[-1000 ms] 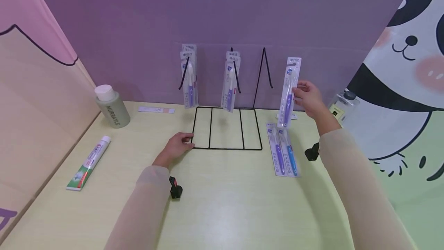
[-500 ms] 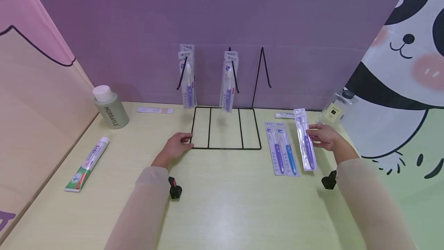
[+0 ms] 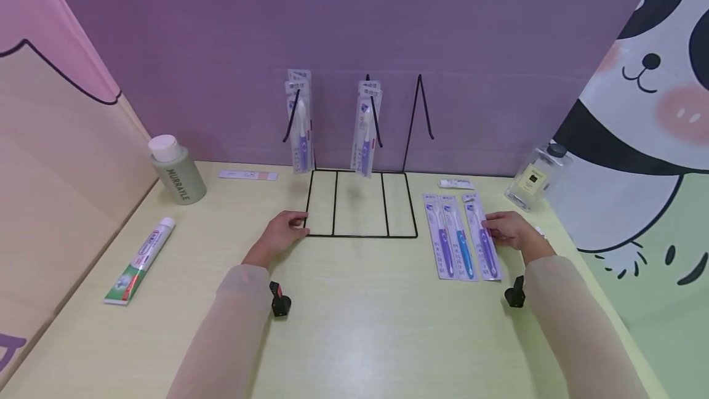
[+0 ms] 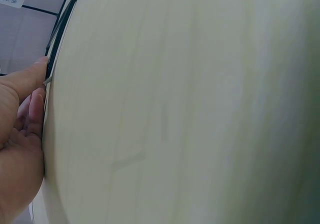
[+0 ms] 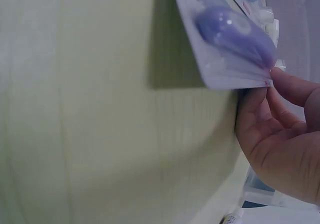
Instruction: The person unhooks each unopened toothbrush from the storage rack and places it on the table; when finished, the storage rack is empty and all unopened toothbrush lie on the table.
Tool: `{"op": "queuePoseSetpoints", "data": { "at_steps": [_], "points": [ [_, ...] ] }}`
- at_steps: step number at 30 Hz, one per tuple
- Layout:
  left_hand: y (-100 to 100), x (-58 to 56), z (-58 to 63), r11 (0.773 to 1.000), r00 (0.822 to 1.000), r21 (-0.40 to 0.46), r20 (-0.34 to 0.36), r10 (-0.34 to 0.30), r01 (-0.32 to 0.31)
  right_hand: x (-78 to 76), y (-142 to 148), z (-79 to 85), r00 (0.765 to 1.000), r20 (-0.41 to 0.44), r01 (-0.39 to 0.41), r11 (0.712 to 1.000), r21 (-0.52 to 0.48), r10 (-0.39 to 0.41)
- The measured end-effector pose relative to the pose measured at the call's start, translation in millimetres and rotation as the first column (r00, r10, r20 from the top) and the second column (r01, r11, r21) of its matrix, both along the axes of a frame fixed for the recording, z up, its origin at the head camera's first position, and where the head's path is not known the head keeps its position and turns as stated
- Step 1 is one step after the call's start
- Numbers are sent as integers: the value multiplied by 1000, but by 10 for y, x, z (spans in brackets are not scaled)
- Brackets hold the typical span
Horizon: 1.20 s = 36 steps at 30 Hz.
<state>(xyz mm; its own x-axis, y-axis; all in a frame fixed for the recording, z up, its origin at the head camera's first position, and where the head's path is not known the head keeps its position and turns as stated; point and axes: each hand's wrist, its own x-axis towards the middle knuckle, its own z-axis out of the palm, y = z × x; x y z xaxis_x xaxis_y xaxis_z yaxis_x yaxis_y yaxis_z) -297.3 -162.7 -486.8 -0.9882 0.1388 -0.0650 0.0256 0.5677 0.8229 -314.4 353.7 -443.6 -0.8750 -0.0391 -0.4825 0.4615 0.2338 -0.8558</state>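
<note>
My left hand [image 3: 281,234] pinches the front left corner of a black wire display rack [image 3: 360,237], thumb and fingers at the wire in the left wrist view. My right hand [image 3: 512,231] holds the right edge of a packaged toothbrush [image 3: 483,239] with a purple handle. In the right wrist view this toothbrush pack [image 5: 235,34] is pinched between thumb and fingers, close over the table. Left of it lie a purple toothbrush pack [image 3: 440,236] and a blue toothbrush pack [image 3: 460,239], side by side. Toothbrush packs hang on the rack's left [image 3: 300,134] and middle hooks; the right hook [image 3: 425,103] is bare.
A small white tube [image 3: 456,184] and a glass bottle [image 3: 534,177] stand behind the right-hand packs. On the left are a grey-green bottle [image 3: 180,171], a toothpaste tube [image 3: 141,260] and a flat slim packet [image 3: 247,175]. A purple backdrop [image 3: 221,48] rises behind.
My right hand has brought the purple toothbrush pack down from near the right hook to the table, beside the other two packs. My left hand has stayed at the rack's corner.
</note>
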Motion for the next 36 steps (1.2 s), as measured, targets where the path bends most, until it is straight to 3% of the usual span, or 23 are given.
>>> {"op": "queuePoseSetpoints", "data": {
  "at_steps": [5, 11, 13, 17, 24, 31, 36],
  "points": [
    [-11, 5, -15, 1000, 1000, -1, -21, -5, 5, -29, -16, 19, 1000, -25, -9, 989, 145, 13],
    [7, 7, 7, 1000, 1000, 1, -28, 1, -1, -43, -96, 155, 995, -88, -10, 933, 361, 45],
    [10, 9, 10, 1000, 1000, 3, -23, 0, 0, -57, -164, 236, 991, -123, -6, 923, 385, 58],
    [14, 13, 12, 1000, 1000, 9, -9, -1, 1, -99, -381, 408, 969, -228, -10, 943, 331, 91],
    [23, 38, 34, 1000, 1000, 16, 19, 20, -20, -162, -909, 588, 893, -427, -58, 976, 210, 144],
    [25, 44, 30, 1000, 1000, 0, 11, 13, -13, -198, -1417, 668, 839, -524, -138, 989, 59, 148],
    [19, 29, 24, 1000, 1000, -9, -1, 9, -9, -272, -1699, 635, 813, -577, -139, 989, -56, 82]
  ]
}}
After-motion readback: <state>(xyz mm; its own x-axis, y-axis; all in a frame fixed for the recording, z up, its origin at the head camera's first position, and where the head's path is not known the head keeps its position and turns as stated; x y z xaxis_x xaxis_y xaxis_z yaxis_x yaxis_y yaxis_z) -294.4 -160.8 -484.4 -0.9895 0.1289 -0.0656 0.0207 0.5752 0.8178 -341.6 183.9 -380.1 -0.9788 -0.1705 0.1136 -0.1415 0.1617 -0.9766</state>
